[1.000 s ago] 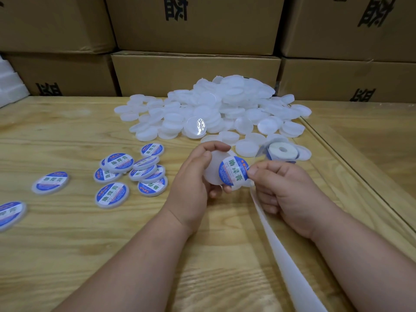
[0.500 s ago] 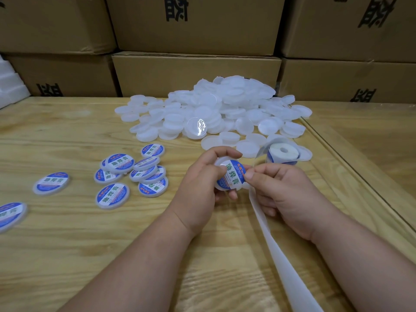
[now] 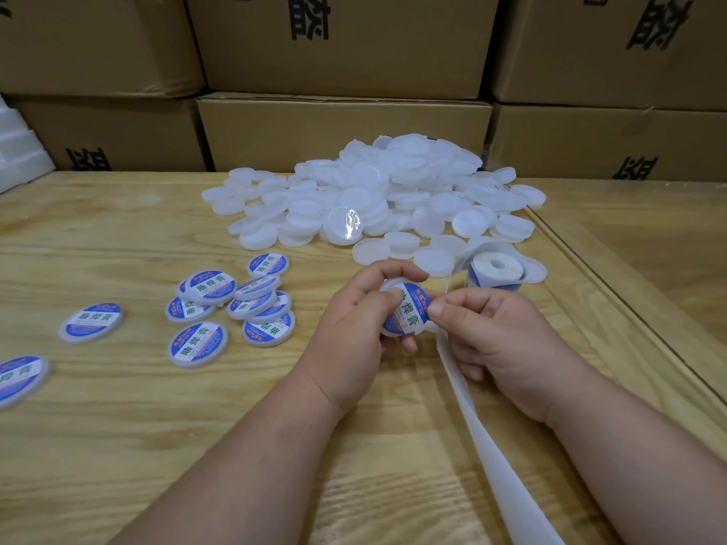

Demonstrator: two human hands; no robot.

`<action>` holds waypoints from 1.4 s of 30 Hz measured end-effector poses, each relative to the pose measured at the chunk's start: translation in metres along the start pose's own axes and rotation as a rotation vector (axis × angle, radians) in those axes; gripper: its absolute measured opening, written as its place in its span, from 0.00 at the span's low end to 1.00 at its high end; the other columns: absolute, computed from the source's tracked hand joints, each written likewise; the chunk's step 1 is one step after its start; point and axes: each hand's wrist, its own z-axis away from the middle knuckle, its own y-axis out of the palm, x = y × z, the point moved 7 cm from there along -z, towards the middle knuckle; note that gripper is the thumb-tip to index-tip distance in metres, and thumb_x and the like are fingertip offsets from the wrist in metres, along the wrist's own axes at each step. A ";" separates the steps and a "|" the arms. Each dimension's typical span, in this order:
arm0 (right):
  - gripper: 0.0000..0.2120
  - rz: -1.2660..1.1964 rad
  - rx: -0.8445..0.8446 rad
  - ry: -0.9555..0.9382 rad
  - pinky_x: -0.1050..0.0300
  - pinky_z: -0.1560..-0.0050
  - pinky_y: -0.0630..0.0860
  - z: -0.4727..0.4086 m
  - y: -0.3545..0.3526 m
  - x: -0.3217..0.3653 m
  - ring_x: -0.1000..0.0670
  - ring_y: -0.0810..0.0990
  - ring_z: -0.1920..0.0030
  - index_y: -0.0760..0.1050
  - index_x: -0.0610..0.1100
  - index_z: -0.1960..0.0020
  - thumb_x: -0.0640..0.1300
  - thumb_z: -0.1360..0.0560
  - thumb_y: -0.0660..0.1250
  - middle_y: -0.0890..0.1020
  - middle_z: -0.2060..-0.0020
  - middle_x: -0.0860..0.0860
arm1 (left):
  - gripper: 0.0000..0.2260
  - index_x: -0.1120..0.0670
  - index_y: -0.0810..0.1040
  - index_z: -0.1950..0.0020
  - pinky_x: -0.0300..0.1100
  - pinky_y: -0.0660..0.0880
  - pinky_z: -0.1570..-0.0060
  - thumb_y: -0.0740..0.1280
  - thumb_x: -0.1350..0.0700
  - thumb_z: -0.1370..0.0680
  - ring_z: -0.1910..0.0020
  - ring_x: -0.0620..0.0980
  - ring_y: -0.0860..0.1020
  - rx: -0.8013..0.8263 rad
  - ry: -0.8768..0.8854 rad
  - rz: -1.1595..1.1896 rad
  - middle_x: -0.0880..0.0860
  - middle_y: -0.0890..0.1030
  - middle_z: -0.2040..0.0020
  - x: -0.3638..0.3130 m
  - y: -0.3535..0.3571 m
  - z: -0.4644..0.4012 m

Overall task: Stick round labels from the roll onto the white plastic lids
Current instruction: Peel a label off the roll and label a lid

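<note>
Fingers (image 3: pixel 397 269) of the left hand (image 3: pixel 350 328) curl round the rim of a white lid (image 3: pixel 387 287), thumb laid across its face, and hold it just above the wooden table (image 3: pixel 118 446) near the middle. On that lid sits a round blue-and-white label (image 3: pixel 409 308); the right hand (image 3: pixel 499 340) pinches the label's right edge with thumb and forefinger, its other fingers curled over the white backing strip (image 3: pixel 484 446), which trails toward the table's near edge. Just beyond the right hand, toward the right edge, the label roll (image 3: pixel 497 269) lies on its side among loose lids. Farther back, a heap of unlabelled lids (image 3: pixel 377 198) spreads to the far edge. Left of the hands a cluster of labelled lids (image 3: pixel 232 304) overlaps on the wood, with two more lying apart toward the left edge. Cardboard boxes (image 3: pixel 342 127) stand stacked behind the table, and white foam (image 3: pixel 15 151) shows at the far left.
</note>
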 end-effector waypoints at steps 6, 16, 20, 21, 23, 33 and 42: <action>0.09 -0.033 -0.012 -0.001 0.61 0.77 0.62 0.000 0.000 0.000 0.55 0.61 0.77 0.84 0.38 0.54 0.39 0.20 0.67 0.81 0.71 0.56 | 0.16 0.44 0.83 0.54 0.36 0.74 0.69 0.58 0.60 0.29 0.68 0.49 0.77 -0.015 0.016 -0.046 0.55 0.87 0.52 0.000 -0.001 0.000; 0.11 -0.033 -0.032 -0.011 0.59 0.75 0.63 -0.003 -0.004 -0.003 0.52 0.61 0.75 0.87 0.45 0.53 0.47 0.29 0.68 0.65 0.76 0.52 | 0.22 0.44 0.83 0.52 0.33 0.73 0.69 0.60 0.65 0.35 0.65 0.42 0.82 -0.088 0.042 -0.072 0.55 0.87 0.52 -0.002 -0.006 -0.003; 0.11 -0.140 -0.126 0.002 0.62 0.78 0.62 -0.003 -0.012 -0.004 0.53 0.60 0.77 0.87 0.44 0.55 0.47 0.30 0.67 0.64 0.77 0.52 | 0.23 0.41 0.79 0.45 0.33 0.71 0.72 0.65 0.66 0.31 0.68 0.40 0.78 -0.132 0.034 -0.193 0.48 0.87 0.51 -0.001 -0.014 -0.003; 0.11 -0.158 -0.147 -0.001 0.62 0.78 0.62 -0.004 -0.014 -0.004 0.53 0.60 0.77 0.86 0.44 0.56 0.47 0.30 0.67 0.63 0.77 0.52 | 0.21 0.41 0.78 0.43 0.32 0.72 0.71 0.67 0.66 0.28 0.68 0.40 0.77 -0.134 0.046 -0.216 0.46 0.87 0.51 -0.001 -0.015 -0.003; 0.10 -0.171 -0.186 -0.012 0.62 0.78 0.62 -0.004 -0.017 -0.004 0.54 0.60 0.77 0.86 0.44 0.57 0.47 0.30 0.68 0.63 0.77 0.52 | 0.14 0.42 0.82 0.44 0.32 0.75 0.65 0.72 0.59 0.24 0.67 0.40 0.78 -0.156 0.069 -0.239 0.44 0.87 0.54 -0.001 -0.018 -0.002; 0.10 -0.031 -0.355 -0.068 0.57 0.74 0.59 0.001 -0.028 0.000 0.52 0.60 0.75 0.86 0.48 0.58 0.49 0.30 0.67 0.62 0.76 0.53 | 0.20 0.42 0.86 0.50 0.32 0.67 0.75 0.58 0.35 0.19 0.76 0.45 0.68 -0.268 0.011 -0.148 0.51 0.80 0.71 0.000 -0.028 -0.002; 0.10 0.230 -0.419 -0.198 0.73 0.76 0.63 0.006 -0.030 0.008 0.59 0.69 0.79 0.84 0.48 0.57 0.38 0.21 0.67 0.72 0.80 0.63 | 0.06 0.46 0.85 0.49 0.36 0.72 0.67 0.69 0.48 0.20 0.67 0.44 0.77 -0.330 0.024 0.157 0.51 0.87 0.51 0.003 -0.040 -0.008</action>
